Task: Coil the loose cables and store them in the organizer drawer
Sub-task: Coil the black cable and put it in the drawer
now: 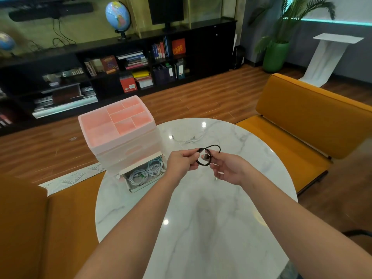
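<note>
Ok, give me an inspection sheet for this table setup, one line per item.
Surface: round white marble table, glossy, with light glare.
Job's things: pink organizer at the table's far left edge; its bottom drawer is pulled open.
Clutter: nothing seen.
Grippers: left hand pinches the black cable; right hand holds its other side, both above the table.
Cables: black cable partly coiled, one end looping up; coiled white cables in the drawer; loose white cable lies uncoiled beyond the hands.
Surroundings: orange seats right and left, black shelf with books, globe, potted plant, wood floor.
</note>
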The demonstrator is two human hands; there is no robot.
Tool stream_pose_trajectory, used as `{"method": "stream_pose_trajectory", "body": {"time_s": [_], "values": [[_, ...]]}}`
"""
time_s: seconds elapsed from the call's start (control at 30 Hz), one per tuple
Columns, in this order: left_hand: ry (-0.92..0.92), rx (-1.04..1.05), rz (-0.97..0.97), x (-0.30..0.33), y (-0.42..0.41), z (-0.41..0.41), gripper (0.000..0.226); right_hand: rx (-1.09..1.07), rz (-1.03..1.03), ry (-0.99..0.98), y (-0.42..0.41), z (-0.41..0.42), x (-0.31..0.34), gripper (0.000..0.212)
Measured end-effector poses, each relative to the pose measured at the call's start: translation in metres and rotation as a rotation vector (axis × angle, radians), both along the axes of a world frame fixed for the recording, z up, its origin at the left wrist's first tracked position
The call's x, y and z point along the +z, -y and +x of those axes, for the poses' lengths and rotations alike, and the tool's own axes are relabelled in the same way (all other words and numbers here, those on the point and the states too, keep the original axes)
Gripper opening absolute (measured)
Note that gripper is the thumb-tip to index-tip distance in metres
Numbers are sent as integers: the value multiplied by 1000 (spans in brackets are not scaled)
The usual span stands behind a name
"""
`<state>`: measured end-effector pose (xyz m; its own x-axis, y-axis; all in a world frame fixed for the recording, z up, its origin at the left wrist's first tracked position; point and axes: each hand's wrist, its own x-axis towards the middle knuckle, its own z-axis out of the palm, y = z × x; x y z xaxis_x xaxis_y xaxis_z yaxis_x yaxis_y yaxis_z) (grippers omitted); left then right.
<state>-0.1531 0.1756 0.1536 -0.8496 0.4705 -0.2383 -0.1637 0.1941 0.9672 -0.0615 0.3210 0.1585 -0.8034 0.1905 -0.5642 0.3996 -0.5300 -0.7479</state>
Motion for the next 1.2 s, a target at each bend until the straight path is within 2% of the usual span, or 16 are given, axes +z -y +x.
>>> {"method": "stream_pose_trajectory", "body": {"time_s": [0.2, 0.27, 0.47, 0.77, 0.87, 0.97, 1.07, 1.2], "values": [[8, 93, 15, -5, -7, -1, 23, 25, -81, -101, 5, -4, 4, 8], [33, 130, 50, -4, -9, -2, 22, 10, -58, -129, 3, -5, 2, 12], [70, 248, 103, 0, -12, -8, 23, 75, 143, -61, 1, -3, -2, 37], [56, 328, 98, 5, -16, -21, 19, 262, 279, -25, -2, 5, -5, 30], [110, 266, 108, 6, -18, -15, 18, 293, 480, 24, 1, 1, -1, 31], [173, 190, 66, 3, -16, -14, 18, 228, 605, 41, 3, -3, -1, 39], [103, 150, -44, 0, -13, -18, 24, 97, 543, -6, 2, -4, -4, 35], [105, 75, -39, 1, -9, -18, 21, -5, 519, -2, 2, -6, -12, 23]]}}
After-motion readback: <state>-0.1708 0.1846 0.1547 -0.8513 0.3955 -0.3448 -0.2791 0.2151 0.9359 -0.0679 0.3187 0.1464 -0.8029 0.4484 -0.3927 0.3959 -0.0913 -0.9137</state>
